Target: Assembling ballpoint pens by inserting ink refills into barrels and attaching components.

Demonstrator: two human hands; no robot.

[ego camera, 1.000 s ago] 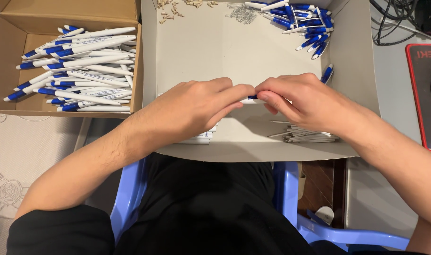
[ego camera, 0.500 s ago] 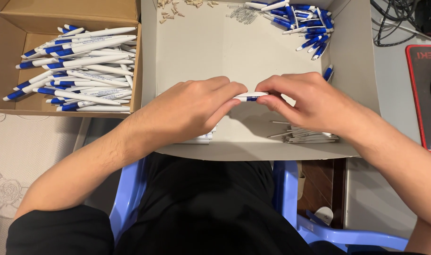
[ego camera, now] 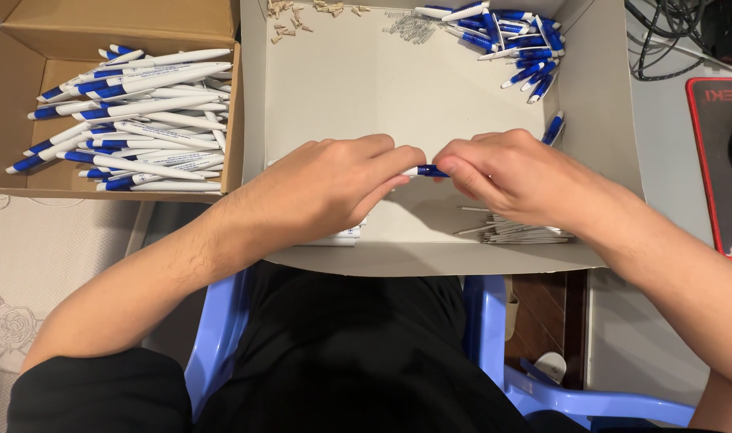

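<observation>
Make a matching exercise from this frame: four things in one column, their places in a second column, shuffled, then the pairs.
Things:
1. finished pens
2. blue pen parts
3. pen being held
4. thin refills

Places:
A. far right corner of the grey tray
B. between the left hand and right hand
C. brown cardboard box on the left
D. near edge of the tray, under the right wrist

Pairs: 1-C, 2-A, 3-B, 4-D
</observation>
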